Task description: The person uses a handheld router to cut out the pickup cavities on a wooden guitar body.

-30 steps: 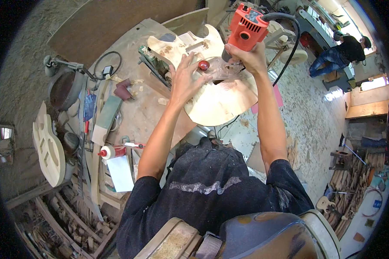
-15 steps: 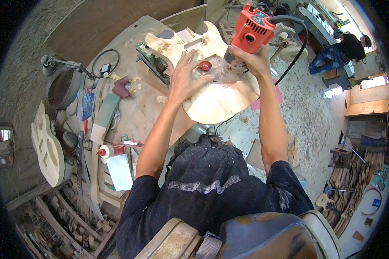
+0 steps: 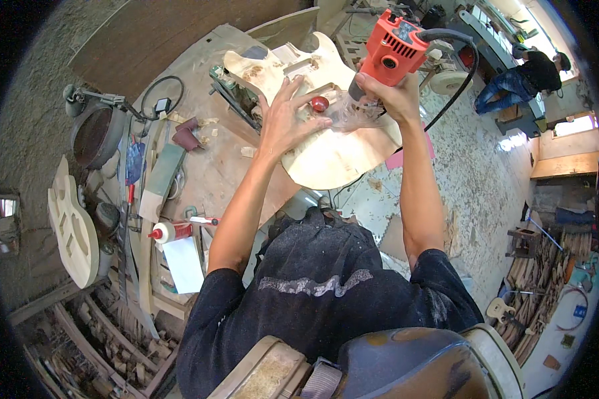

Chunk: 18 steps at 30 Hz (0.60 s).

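A pale wooden guitar body (image 3: 343, 156) lies on the bench, with a routed slot near its two horns. My right hand (image 3: 398, 98) is closed around the lower part of an orange-red handheld router (image 3: 396, 50), which stands on the body. The router has a clear base (image 3: 356, 114) and a round red knob (image 3: 319, 104). My left hand (image 3: 289, 118) lies on the body with its fingers spread, thumb close to the base and fingertips by the slot. The router bit is hidden under the base and my right hand.
A black power cord (image 3: 474, 73) loops right of my right forearm. On the bench (image 3: 226, 173) at left are a purple-brown cup-like piece (image 3: 188, 136), a glue bottle (image 3: 170, 231) and white paper (image 3: 184, 265). Another guitar body (image 3: 73, 229) stands far left. A person (image 3: 522, 80) works at the far right.
The router has shifted slightly to the right over the guitar body, my right hand with it. My left hand stays nearly in place.
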{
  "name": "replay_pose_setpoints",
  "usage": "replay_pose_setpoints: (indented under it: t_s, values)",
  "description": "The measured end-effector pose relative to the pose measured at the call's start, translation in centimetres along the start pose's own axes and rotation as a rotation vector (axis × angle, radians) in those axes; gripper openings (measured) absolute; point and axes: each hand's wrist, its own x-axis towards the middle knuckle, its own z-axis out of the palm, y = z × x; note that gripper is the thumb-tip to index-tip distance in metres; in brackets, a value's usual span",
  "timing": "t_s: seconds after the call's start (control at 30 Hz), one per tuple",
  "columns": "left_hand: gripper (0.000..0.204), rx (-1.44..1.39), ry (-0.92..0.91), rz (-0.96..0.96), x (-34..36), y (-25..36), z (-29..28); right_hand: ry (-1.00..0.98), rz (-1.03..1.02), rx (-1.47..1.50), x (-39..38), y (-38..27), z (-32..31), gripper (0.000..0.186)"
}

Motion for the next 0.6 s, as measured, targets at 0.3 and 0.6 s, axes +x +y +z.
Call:
replay_pose_setpoints:
  t_s: [0.3, 0.6]
  values:
    - [0.069, 0.010, -0.022, -0.020, 0.1, -0.2, 0.0, 0.005, 0.002, -0.014, 0.2, -0.1, 0.1, 0.035]
    - [0.065, -0.006, -0.004, -0.042, 0.1, -0.3, 0.2, 0.000, 0.030, 0.024, 1.7, 0.9, 0.7, 0.038]
